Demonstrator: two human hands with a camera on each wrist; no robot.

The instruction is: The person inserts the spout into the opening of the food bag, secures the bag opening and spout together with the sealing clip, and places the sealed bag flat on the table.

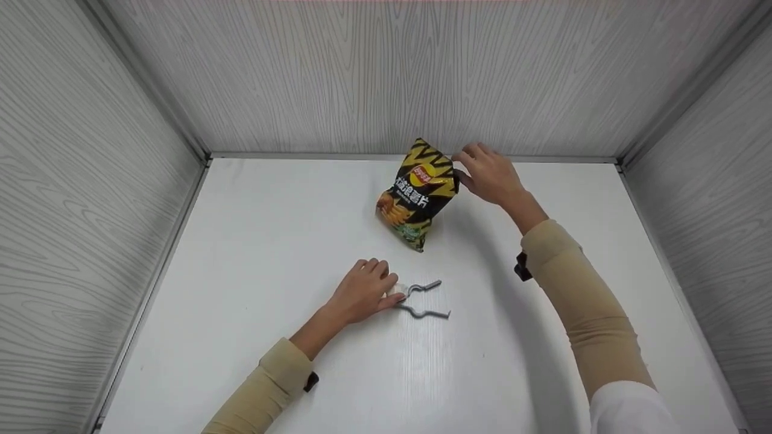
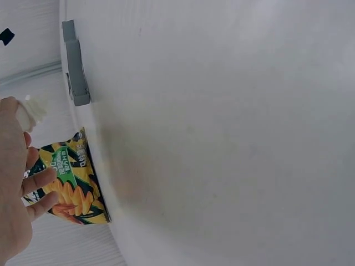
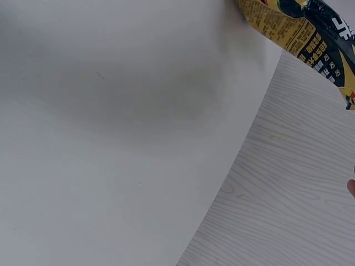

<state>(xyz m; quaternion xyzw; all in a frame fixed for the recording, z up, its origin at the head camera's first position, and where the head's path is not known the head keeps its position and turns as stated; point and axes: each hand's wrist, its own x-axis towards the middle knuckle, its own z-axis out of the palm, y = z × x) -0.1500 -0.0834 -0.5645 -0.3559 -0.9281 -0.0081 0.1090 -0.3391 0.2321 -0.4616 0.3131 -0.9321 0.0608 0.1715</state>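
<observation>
Bag, towards the rear of the tabletop; grey tool, nearer the front.
Step, as judged: both items being handled together. Left hand pinches the tool's white end; right hand, fingers curved, at the bag's upper right edge, grip cannot be told. Next move probably calls for a steady bag. Tool: long axis crosswise, two prongs pointing right. Bag: long axis slanted, top towards rear right.
</observation>
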